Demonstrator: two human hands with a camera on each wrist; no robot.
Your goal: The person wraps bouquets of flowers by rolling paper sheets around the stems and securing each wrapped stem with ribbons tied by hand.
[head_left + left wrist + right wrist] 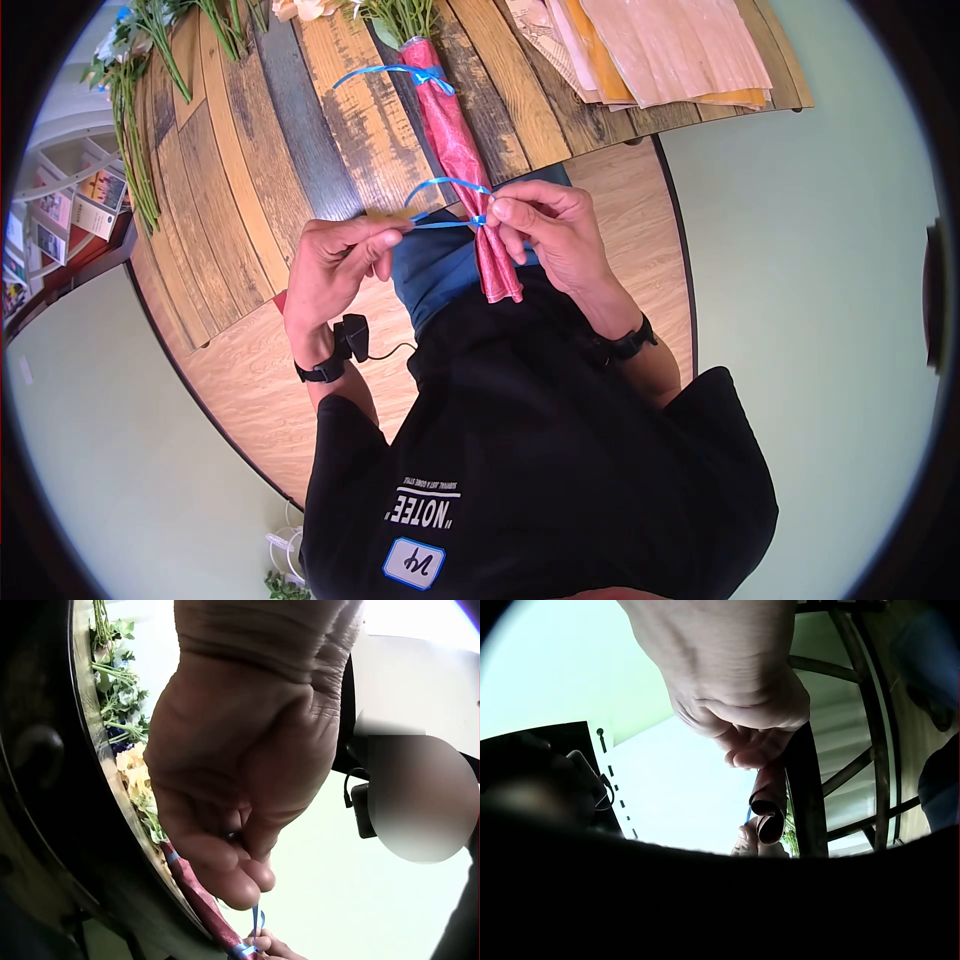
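A bouquet in pink-red wrapping (455, 150) lies over the table's near edge, its lower end hanging above the person's lap. Blue ribbon (445, 225) is tied round the lower part, and a second blue ribbon (428, 76) sits near the top. The left hand (343, 262) pinches one ribbon end, pulled out to the left of the wrapping. At the knot, the right hand (560, 235) pinches the ribbon between thumb and fingers. In the left wrist view the left hand (244, 765) holds the ribbon at its fingertips. The right wrist view shows the rolled wrapping (769, 802) below the right hand (735, 682).
Flower stems (130, 150) lie along the left side of the wooden table (230, 190). Sheets of pink and orange paper (680, 50) are stacked at the right, by the table's edge. A rack with cards (60, 210) stands at far left.
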